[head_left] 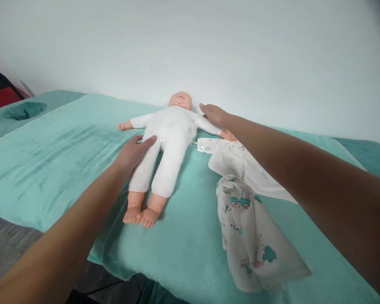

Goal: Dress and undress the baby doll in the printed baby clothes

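A baby doll [177, 122] with a white cloth body lies on its back, arms spread and feet toward me. My left hand [134, 154] is at its hip, thumb across the front and fingers round the side, partly hidden. My right hand [214, 115] is beside the doll's head and shoulder, above its outstretched arm, fingers extended and partly hidden, holding nothing visible. Under my right forearm lies a white cloth garment [256, 171] with a printed edge. Nearer to me is a bunched white cloth [250, 236] with a green and pink print.
A turquoise plush cover [190, 236] is spread over the padded table, with a hole [25, 110] at the left end. Behind stands a white wall [190, 46]. A red and black object [1, 95] is at far left. Cables and grey floor show below the near edge.
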Demonstrator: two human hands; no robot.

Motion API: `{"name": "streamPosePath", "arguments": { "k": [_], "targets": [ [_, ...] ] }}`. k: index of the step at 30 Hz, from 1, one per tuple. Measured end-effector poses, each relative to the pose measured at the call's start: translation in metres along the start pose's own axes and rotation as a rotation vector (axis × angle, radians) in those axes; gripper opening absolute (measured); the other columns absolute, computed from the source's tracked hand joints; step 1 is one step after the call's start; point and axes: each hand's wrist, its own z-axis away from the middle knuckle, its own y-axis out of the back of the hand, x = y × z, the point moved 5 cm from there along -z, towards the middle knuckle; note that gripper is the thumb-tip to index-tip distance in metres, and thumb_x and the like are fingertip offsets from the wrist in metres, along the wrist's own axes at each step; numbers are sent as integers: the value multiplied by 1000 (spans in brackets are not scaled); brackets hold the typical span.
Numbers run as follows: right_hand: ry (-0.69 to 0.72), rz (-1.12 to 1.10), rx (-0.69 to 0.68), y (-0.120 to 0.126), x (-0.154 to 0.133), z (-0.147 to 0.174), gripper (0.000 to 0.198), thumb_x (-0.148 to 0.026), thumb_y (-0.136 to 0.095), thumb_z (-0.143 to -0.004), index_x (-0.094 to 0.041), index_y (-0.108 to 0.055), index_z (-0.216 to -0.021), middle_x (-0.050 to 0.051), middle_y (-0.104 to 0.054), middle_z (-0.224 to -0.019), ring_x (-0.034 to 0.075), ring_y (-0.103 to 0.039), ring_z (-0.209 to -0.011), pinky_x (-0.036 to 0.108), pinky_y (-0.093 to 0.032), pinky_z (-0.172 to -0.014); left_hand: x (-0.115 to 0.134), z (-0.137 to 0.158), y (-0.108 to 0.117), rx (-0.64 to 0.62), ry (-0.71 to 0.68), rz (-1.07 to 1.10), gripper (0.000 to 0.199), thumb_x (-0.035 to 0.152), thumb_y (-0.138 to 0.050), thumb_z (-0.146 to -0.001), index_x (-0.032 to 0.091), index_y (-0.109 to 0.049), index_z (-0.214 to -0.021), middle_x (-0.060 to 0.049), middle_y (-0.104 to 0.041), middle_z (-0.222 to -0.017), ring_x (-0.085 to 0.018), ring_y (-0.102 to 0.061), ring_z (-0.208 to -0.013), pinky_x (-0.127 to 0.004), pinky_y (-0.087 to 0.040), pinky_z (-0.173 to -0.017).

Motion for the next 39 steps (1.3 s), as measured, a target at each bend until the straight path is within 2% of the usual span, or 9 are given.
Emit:
{"name": "streamPosePath", "arguments": {
  "k": [2, 4, 10, 19, 22, 25, 28, 32, 39],
  "targets": [
    [-121, 89, -4, 18, 38, 23, 67, -60, -12, -99, -16, -62, -96, 17, -70, -100, 28, -68, -94, 45, -50, -92, 17, 18, 10, 249, -210, -207, 44, 46, -71, -76, 22, -62, -112, -12, -66, -122, -33, -61, -114, -48, -47, -97],
    [-197, 180, 3, 38, 71, 57, 66, -57, -12, -100, -15, -61, -85, 20, -69, -93, 30, -66, -96, 48, -47, -93, 33, 47, 5, 325, -369, -332, 33, 42, -66, -80, 24, -62, -108, -10, -65, -122, -31, -58, -117, -44, -45, -100],
    [-207, 312, -82, 80, 108, 157, 41, -62, -59, -82, -21, -63, -79, 19, -69, -99, 33, -62, -93, 50, -47, -83, 30, 129, -80, -251, -277, -395, 47, 59, -71, -71, 24, -67, -101, -6, -71, -85, -29, -65, -83, -36, -47, -77],
    [138, 317, -127, 126, 36, 235, 29, -39, -55, -87, -26, -68, -110, 7, -71, -111, 28, -64, -98, 40, -46, -85, 39, 177, -164, -614, -252, -318, 18, 36, -66, -73, 20, -65, -78, -2, -66, -75, -21, -60, -71, -29, -42, -61],
    [231, 167, -161, 140, 10, 266, 29, -37, -54, -87, -25, -69, -110, 4, -71, -116, 25, -64, -105, 36, -44, -91, 66, 198, -171, -490, -491, -369, 12, 31, -62, -76, 20, -63, -80, -4, -66, -88, -24, -62, -87, -34, -47, -77],
    [289, -33, -247, 153, -20, 300, 29, -36, -54, -88, -23, -70, -108, 2, -71, -116, 23, -63, -108, 33, -44, -92, 102, 224, -173, -293, -908, -446, 11, 22, -60, -77, 23, -63, -88, -9, -54, -134, -29, -45, -129, -44, -37, -106],
    [302, -177, -291, 172, -48, 331, 28, -38, -56, -87, -21, -72, -103, 1, -72, -109, 22, -63, -103, 31, -45, -88, 129, 245, -178, -308, -1179, -495, 13, 18, -56, -80, 24, -61, -91, -7, -47, -142, -28, -40, -133, -44, -33, -109],
    [277, -163, -225, 206, -65, 358, 29, -44, -62, -85, -22, -72, -101, 2, -72, -102, 22, -64, -96, 32, -47, -83, 148, 253, -176, -267, -1244, -544, 15, 20, -49, -86, 24, -60, -95, -5, -61, -101, -23, -56, -101, -36, -43, -90],
    [83, -83, -289, 216, -30, 386, 48, -56, -72, -79, -26, -64, -116, 6, -69, -118, 31, -65, -104, 42, -53, -87, 173, 268, -151, 112, -1183, -294, 10, 22, -51, -86, 24, -53, -96, -3, -56, -95, -20, -56, -93, -32, -44, -83]
  ]
}}
